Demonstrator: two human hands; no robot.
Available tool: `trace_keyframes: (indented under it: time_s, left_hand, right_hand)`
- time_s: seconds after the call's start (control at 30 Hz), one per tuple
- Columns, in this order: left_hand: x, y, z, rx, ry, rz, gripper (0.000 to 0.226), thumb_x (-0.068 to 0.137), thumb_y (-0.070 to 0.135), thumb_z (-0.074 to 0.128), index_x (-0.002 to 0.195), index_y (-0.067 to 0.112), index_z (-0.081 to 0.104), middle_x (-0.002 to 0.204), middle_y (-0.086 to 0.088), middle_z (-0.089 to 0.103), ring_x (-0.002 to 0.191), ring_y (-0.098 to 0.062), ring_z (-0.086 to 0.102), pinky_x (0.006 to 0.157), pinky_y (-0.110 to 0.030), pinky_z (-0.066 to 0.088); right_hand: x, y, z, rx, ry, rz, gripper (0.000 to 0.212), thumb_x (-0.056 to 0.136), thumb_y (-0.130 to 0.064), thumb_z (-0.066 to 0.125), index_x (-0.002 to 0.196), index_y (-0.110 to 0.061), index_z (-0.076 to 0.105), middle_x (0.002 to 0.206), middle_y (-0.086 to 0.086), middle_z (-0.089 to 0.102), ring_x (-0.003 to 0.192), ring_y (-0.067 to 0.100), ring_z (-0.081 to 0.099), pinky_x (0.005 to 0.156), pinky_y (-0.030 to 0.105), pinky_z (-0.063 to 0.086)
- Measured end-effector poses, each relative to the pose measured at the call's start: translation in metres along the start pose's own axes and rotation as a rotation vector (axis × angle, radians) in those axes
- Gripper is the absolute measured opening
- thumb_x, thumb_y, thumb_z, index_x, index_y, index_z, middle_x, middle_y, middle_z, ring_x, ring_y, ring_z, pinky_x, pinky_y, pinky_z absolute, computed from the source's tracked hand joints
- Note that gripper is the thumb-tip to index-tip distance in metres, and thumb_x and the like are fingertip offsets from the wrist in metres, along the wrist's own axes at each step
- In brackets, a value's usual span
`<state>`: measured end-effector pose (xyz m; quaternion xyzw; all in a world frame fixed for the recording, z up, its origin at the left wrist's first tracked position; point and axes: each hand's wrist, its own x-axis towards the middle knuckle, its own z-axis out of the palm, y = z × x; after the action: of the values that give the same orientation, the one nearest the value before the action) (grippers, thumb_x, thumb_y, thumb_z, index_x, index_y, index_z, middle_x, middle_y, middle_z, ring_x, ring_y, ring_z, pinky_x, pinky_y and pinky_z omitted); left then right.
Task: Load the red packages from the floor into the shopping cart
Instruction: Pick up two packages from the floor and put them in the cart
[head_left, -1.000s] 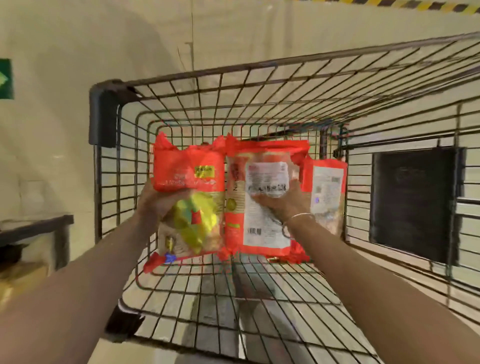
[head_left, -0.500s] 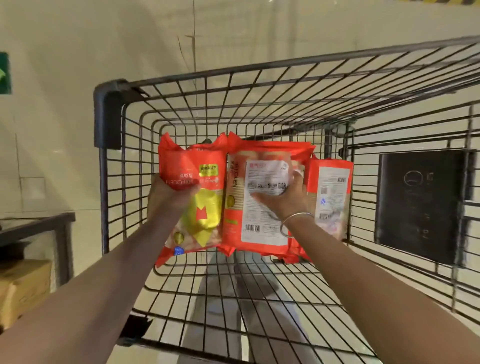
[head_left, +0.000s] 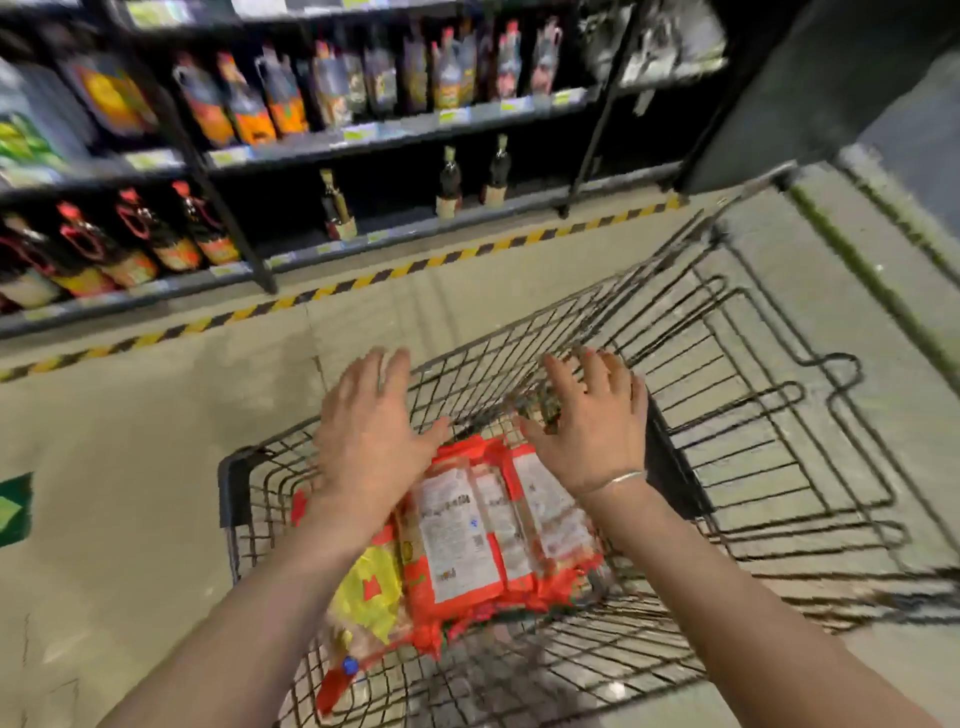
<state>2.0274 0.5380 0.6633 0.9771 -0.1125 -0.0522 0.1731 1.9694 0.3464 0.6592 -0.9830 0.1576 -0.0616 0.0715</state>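
Note:
Several red packages (head_left: 467, 540) lie side by side on the bottom of the black wire shopping cart (head_left: 727, 395), white label sides up. One red package with a yellow front (head_left: 366, 597) lies at the left, partly under my left forearm. My left hand (head_left: 366, 431) hovers above the packages with fingers straight and spread, holding nothing. My right hand (head_left: 592, 426), a bracelet on its wrist, is also raised over the cart with fingers spread and empty.
Dark store shelves (head_left: 311, 145) with bottles and pouches run across the back. A yellow-black hazard stripe (head_left: 363, 283) marks the floor in front of them. A green floor sign (head_left: 13, 509) sits at the left. The view is motion-blurred.
Both hands have let go of the red packages and lifted off them with fingers spread. The packages now lie in the cart. The camera has swung up toward the shelves.

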Motion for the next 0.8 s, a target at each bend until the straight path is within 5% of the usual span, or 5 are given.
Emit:
trace_keyframes:
  time_s: [0.4,0.8]
  left_hand:
    - [-0.045,0.289,-0.064,0.010,0.037,0.669,0.077,0.087,0.059,0.054,0.150,0.024,0.027,0.154,0.000,0.034,0.142,-0.022,0.030,0.116,-0.040,0.027]
    - [-0.313,0.571,-0.005,-0.172,-0.124,1.311,0.076,0.081,0.051,0.066,0.145,0.019,0.041,0.143,-0.005,0.049,0.132,-0.027,0.044,0.103,-0.040,0.038]
  right_hand:
    - [-0.103,0.176,-0.218,-0.158,0.466,0.365,0.065,0.070,-0.055,0.076,0.125,-0.023,0.062,0.133,0.010,0.059,0.126,0.040,0.050,0.096,0.054,0.044]
    - [-0.417,0.380,-0.322,-0.465,0.688,0.969,0.066,0.061,-0.053,0.082,0.116,-0.020,0.069,0.123,0.012,0.065,0.114,0.041,0.058,0.091,0.050,0.049]
